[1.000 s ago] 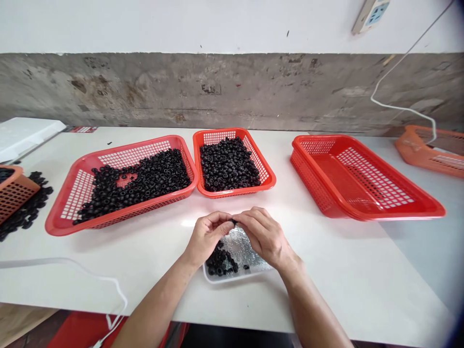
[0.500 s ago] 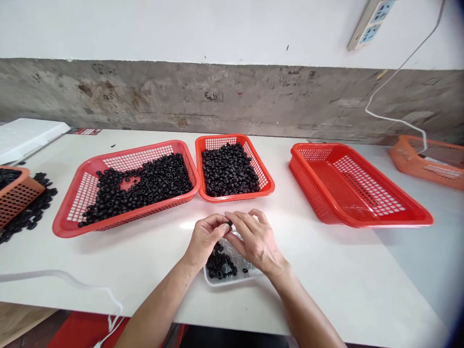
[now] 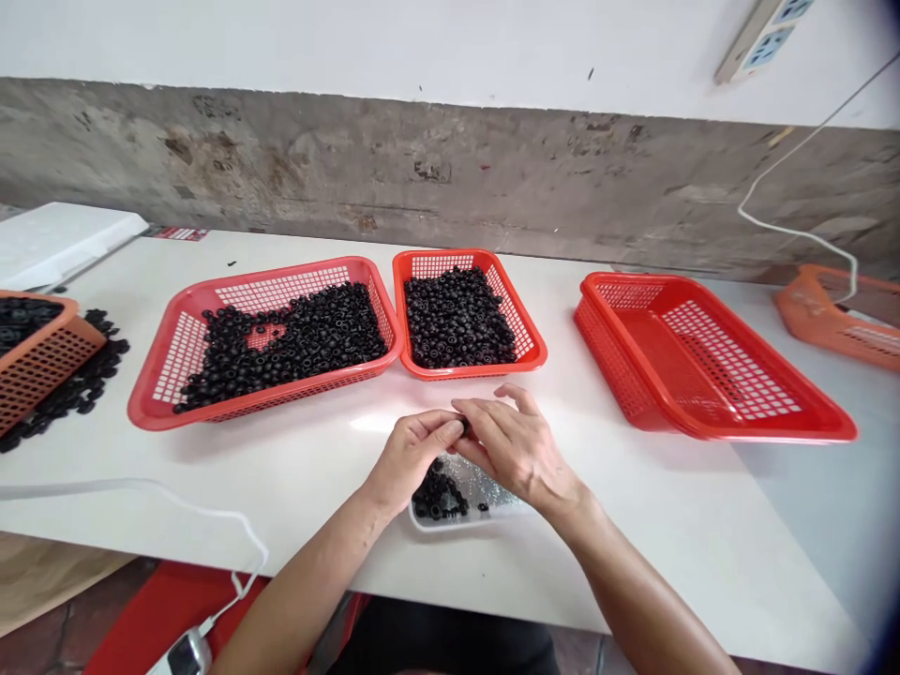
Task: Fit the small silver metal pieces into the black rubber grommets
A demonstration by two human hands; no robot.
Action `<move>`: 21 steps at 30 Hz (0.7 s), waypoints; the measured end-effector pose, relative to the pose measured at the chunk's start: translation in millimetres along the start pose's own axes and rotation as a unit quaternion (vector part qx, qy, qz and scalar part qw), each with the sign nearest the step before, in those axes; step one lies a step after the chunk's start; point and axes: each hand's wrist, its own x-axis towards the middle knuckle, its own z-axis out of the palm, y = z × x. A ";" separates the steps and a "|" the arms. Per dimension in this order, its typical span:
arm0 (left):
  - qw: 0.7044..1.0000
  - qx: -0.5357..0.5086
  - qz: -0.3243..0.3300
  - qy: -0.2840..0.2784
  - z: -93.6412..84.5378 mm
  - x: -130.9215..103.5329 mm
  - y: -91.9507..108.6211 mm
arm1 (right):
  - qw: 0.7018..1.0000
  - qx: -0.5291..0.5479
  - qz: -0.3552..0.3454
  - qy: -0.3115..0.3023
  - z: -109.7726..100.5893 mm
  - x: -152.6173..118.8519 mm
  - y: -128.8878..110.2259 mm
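Observation:
Over a shallow clear plastic tray, my two hands meet at the fingertips. My left hand pinches a small black ring-like part between thumb and forefinger. The fingertips of my right hand close on the same part from the other side, hiding most of it. Whether my right fingers also hold some smaller piece is hidden. Beneath the hands, the tray has loose black ring-like parts on its left and tiny shiny clear bits toward its right.
Behind the hands stand a wide red basket and a smaller red basket, both with black parts. Stacked red baskets stand at right. An orange basket at far left has black parts spilled beside it. A white cable crosses the left front.
The view has shifted, so the baskets, tray and hands appear farther right and mostly higher. Both hands stay together at the black part, their fingers slightly rearranged.

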 end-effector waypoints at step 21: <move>0.994 0.056 -0.031 0.087 19.5 -82.4 -24.2 | 0.990 0.071 -0.114 0.037 5.0 -38.4 -40.3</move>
